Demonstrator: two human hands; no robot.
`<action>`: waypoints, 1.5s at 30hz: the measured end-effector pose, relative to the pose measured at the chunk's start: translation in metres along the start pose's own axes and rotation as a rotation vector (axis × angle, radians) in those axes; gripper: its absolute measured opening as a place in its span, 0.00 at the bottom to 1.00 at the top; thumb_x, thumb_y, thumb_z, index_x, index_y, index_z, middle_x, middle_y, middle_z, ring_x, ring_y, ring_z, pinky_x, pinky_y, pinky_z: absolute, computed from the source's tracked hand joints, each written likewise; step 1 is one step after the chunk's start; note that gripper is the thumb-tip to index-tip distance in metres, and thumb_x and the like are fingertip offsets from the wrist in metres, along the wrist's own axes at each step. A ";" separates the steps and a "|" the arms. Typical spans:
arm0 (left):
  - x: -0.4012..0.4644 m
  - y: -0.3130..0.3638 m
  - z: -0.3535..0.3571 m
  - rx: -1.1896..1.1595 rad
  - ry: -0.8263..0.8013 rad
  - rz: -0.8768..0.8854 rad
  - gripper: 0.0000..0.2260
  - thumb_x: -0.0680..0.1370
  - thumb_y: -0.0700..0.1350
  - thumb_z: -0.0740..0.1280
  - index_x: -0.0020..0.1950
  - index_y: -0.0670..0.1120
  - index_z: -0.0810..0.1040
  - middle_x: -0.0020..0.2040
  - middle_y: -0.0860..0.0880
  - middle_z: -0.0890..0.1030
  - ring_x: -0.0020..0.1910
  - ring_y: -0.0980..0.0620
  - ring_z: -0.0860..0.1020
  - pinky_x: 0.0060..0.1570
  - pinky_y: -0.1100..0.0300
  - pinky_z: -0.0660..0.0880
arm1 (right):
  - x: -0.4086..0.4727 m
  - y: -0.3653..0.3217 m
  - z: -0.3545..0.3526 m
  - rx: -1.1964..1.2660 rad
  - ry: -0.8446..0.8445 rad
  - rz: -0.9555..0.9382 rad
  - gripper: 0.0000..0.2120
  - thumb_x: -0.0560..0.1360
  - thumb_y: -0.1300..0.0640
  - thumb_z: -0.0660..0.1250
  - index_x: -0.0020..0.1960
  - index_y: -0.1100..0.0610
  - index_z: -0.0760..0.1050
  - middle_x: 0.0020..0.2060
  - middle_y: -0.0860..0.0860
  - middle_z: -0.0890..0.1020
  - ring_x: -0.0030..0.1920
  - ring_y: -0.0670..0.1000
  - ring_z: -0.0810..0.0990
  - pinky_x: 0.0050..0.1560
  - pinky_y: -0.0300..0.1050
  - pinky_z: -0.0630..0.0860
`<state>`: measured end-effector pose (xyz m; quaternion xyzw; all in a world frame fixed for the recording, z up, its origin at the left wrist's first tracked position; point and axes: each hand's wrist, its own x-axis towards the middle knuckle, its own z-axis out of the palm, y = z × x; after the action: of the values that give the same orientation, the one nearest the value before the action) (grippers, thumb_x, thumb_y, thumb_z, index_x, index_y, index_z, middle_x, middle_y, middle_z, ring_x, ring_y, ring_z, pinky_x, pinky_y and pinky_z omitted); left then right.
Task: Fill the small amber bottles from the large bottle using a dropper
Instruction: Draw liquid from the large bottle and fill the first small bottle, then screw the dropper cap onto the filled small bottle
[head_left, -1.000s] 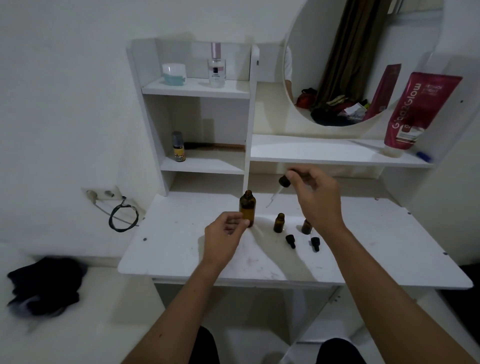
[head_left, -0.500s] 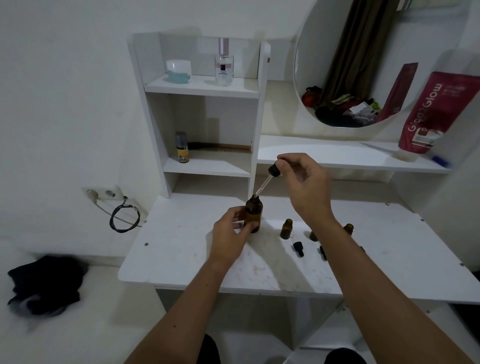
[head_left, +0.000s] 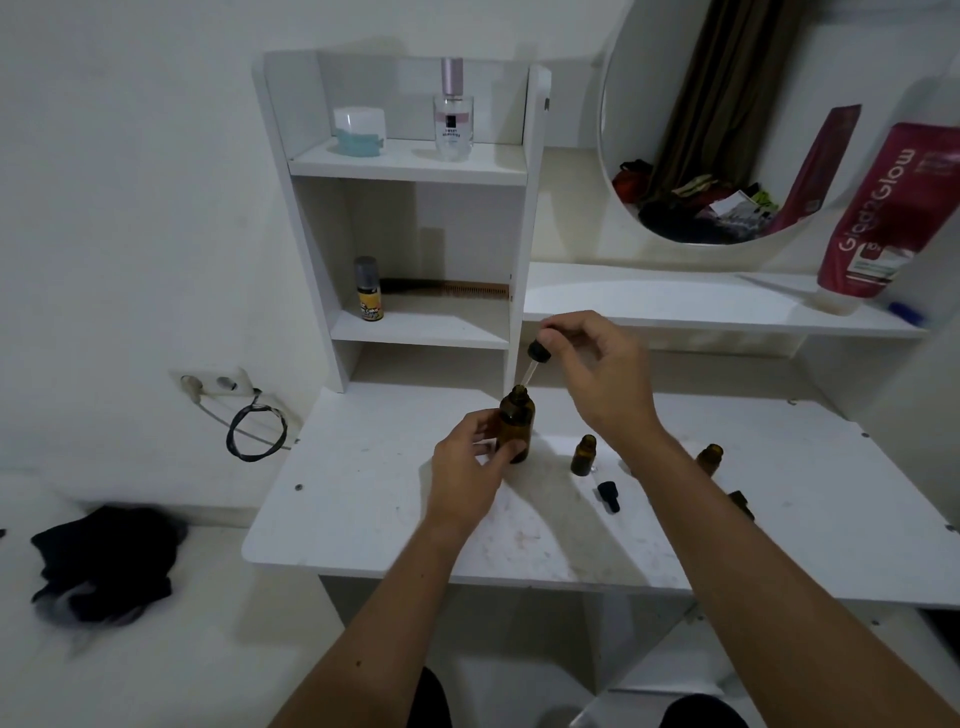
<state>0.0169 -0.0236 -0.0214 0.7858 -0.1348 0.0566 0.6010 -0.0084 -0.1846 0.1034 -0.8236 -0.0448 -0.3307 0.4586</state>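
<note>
The large amber bottle (head_left: 516, 422) stands upright on the white table (head_left: 363, 519), its mouth uncapped. My left hand (head_left: 470, 475) grips its lower body from the front left. My right hand (head_left: 597, 379) pinches the black bulb of a dropper (head_left: 535, 358) above it, and the glass tube slants down into the bottle's mouth. One small amber bottle (head_left: 583, 455) stands to the right of the large one. Another small amber bottle (head_left: 709, 458) shows beyond my right forearm. A black dropper cap (head_left: 609, 495) lies on the table between them.
A second dark cap (head_left: 742, 503) peeks out beside my right forearm. Behind the table stands a white shelf unit (head_left: 415, 218) with a perfume bottle (head_left: 453, 117), a jar (head_left: 359, 131) and a small spray can (head_left: 369, 289). A red tube (head_left: 883, 213) leans by the round mirror (head_left: 727, 130).
My right hand carried the dropper leftward and lowered its tip into the large bottle's mouth. My left hand closed around the bottle. The camera view shifted a little.
</note>
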 end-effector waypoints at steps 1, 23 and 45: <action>0.000 0.000 0.000 -0.004 -0.001 0.000 0.18 0.75 0.45 0.76 0.63 0.52 0.78 0.52 0.66 0.79 0.53 0.64 0.79 0.51 0.74 0.75 | -0.002 0.003 0.004 -0.029 -0.031 -0.006 0.06 0.80 0.58 0.73 0.56 0.57 0.84 0.46 0.44 0.86 0.48 0.38 0.84 0.54 0.30 0.77; -0.006 -0.005 0.004 0.112 0.011 -0.037 0.25 0.75 0.55 0.76 0.69 0.51 0.73 0.60 0.57 0.79 0.55 0.56 0.79 0.57 0.61 0.78 | -0.040 0.028 -0.004 -0.121 -0.061 0.018 0.11 0.78 0.53 0.75 0.59 0.54 0.84 0.49 0.42 0.85 0.49 0.37 0.83 0.51 0.26 0.76; -0.044 0.026 0.042 0.046 -0.078 0.074 0.17 0.74 0.54 0.77 0.59 0.50 0.79 0.51 0.57 0.82 0.51 0.59 0.80 0.52 0.66 0.79 | -0.165 0.080 -0.034 -0.592 0.055 0.286 0.13 0.78 0.47 0.75 0.54 0.56 0.86 0.51 0.52 0.86 0.54 0.52 0.83 0.58 0.47 0.81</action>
<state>-0.0359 -0.0634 -0.0193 0.7953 -0.1859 0.0513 0.5747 -0.1233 -0.2194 -0.0392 -0.9098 0.1821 -0.2837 0.2420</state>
